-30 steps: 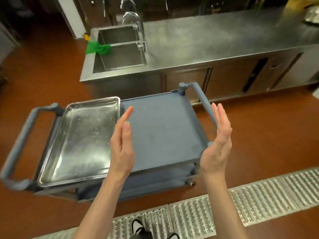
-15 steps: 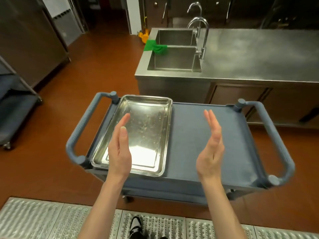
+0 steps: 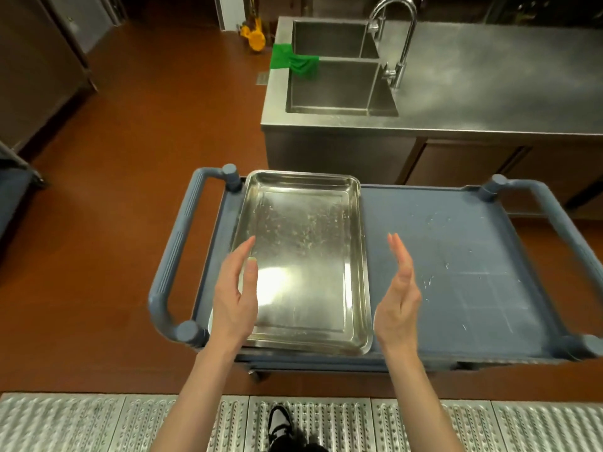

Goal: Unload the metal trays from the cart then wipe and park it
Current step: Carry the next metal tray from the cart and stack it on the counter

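While flat-palmed, hands (image 3: 235,295) flanking tray (image 3: 303,243)

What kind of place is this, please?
Probably a commercial kitchen: a stainless steel counter with a double sink, a grey service cart carrying a metal tray, and metal floor grating.

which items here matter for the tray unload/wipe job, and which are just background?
Job:
metal tray on the cart
cart
green cloth on the sink edge
left hand, right hand, both open

Background:
sink
faucet
yellow object on the floor
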{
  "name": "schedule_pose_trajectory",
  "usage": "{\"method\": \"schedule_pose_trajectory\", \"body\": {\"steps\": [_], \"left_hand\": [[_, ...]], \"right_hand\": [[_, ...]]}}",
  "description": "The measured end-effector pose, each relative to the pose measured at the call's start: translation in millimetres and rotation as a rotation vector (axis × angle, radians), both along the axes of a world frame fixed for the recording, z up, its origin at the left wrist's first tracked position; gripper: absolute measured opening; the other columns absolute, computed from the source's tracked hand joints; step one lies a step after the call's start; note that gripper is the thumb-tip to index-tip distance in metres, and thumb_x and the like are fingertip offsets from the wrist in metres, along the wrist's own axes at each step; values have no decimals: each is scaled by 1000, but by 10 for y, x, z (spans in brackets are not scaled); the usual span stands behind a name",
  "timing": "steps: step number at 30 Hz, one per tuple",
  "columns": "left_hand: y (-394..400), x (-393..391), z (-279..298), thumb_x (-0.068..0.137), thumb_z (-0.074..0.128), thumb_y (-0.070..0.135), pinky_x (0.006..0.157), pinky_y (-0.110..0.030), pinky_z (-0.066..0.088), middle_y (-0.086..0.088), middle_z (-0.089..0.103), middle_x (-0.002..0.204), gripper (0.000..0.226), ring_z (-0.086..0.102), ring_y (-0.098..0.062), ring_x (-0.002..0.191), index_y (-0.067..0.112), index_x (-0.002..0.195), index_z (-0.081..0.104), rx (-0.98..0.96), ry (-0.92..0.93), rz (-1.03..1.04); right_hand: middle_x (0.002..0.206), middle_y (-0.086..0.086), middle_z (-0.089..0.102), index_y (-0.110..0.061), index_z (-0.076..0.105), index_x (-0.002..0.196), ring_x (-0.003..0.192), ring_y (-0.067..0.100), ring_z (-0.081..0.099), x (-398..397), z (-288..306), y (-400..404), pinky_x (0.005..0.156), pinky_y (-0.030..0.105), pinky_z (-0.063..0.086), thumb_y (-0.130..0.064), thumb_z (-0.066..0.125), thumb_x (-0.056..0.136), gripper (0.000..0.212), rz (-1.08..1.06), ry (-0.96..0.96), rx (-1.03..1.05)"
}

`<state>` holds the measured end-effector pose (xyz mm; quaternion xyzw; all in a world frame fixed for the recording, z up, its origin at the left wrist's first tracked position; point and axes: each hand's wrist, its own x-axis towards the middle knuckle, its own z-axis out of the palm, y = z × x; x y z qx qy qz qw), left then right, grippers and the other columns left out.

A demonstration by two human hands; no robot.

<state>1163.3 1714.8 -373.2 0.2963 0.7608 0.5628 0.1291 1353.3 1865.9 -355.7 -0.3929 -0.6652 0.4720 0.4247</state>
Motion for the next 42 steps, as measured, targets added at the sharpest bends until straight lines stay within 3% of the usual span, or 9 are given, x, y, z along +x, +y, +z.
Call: {"method": "schedule_pose_trajectory", "body": {"steps": [5,9,13,20,23,29,31,36,42], "left_hand": [[-101,-251,-273,110,40,50,112,-10,30,12,53,155,53,44,2,144,24,154,52,-111,-22,19],[-194,-307,-487,110,53,34,113,-21,35,9,58,150,43,45,2,137,21,150,57,-208,-2,109],[-249,-363,-676,104,62,15,115,-42,40,-5,59,150,43,49,-23,141,13,147,58,-389,37,184],[-258,-444,-798,103,65,12,98,-35,44,-10,54,147,52,56,-29,132,10,153,49,-525,-27,203],[-221,-501,-802,101,66,5,96,-42,48,-14,56,138,49,54,-31,125,8,148,54,-583,-11,242],[-144,-637,-746,98,62,-7,91,-42,50,-17,64,119,38,54,-32,113,1,135,62,-680,31,246],[-136,-640,-726,99,62,-5,95,-46,51,-20,63,123,36,55,-35,115,0,135,60,-725,35,229],[-105,-629,-655,101,63,0,96,-44,48,-21,52,132,29,55,-36,115,0,128,54,-784,4,208],[-108,-651,-591,103,62,4,85,-39,49,-21,48,133,28,59,-34,104,-1,126,49,-826,-69,200]], "right_hand": [[160,-17,44,-24,42,160,143,-16,35,-189,-325,-60,116,4,24,-78,14,101,85,-25,-122,-72],[158,-11,46,-26,41,161,147,9,40,-224,-613,-87,122,33,32,-64,39,107,65,-70,-309,-180],[155,5,48,-15,41,160,144,23,42,-230,-816,-94,115,39,37,-44,59,106,63,-117,-544,-176],[140,13,55,-7,54,149,128,31,51,-247,-920,-116,103,40,45,-17,71,101,52,-213,-663,-163],[131,15,58,-4,61,137,119,32,54,-185,-977,-85,92,34,42,-8,72,99,40,-250,-682,-201],[113,8,58,-4,61,120,99,23,52,-114,-1067,-82,82,34,41,-12,69,101,22,-281,-695,-199],[112,9,59,-4,60,119,96,22,53,-115,-1085,-95,80,34,41,-11,68,102,20,-285,-706,-189],[112,10,60,-5,60,118,96,19,47,-130,-1090,-84,81,33,40,-12,67,102,19,-285,-766,-163],[114,13,63,-4,60,121,105,28,57,-132,-1088,-102,85,39,46,-12,65,103,20,-288,-796,-151]]}}
